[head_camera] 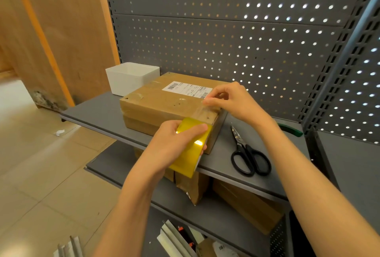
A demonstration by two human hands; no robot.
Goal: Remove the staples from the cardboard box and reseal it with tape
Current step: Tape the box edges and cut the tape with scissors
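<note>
Box: the brown box [164,104] lies flat on the top gray shelf [98,112], near the front edge, flaps closed.
Label: a white label [188,89] with bar codes is stuck on top of the box, toward the back.
Tape strip: a clear strip of tape [202,112] runs from the roll up over the box's near right corner and onto the top.
Tape roll: the shiny yellow tape roll [192,149] is in front of the box, at the shelf's front edge.
Left hand: the left hand [174,143] grips the tape roll, fingers curled over the top of it.
Right hand: the right hand [232,100] is on the right end of the box top; its thumb and fingers pinch the end of the tape strip there.
Scissors: black scissors [246,153] lie on the shelf, just right of the box, blades closed and pointing back.
Bin: a white bin [131,77] stands behind the box on the left, close to it.
Green thing: something green [291,130] lies at the far right of the shelf; I cannot tell what it is.
Back wall: a gray panel [226,40] full of small holes stands behind the shelf.
Lower shelf: more brown boxes [246,201] sit under the top shelf.
Floor: tan tiles [41,174] on the left, with a small white scrap [59,132].
</note>
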